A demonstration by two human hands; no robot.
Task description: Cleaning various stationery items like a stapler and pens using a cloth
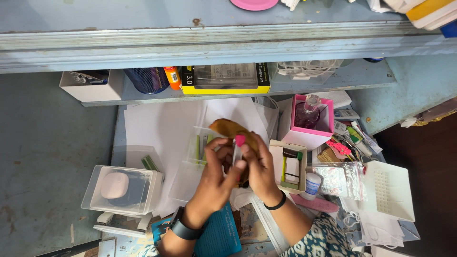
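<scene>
Here both hands work together: the left hand (215,162) pinches a small clear strip (236,153), while the right hand (261,164) clasps a brown curved piece (230,128); careful alignment seems needed next.

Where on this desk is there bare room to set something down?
White paper left of the hands, above the clear box, is bare; so is the blue surface far left. Right of the hands, around the pink box, it is crowded.
</scene>
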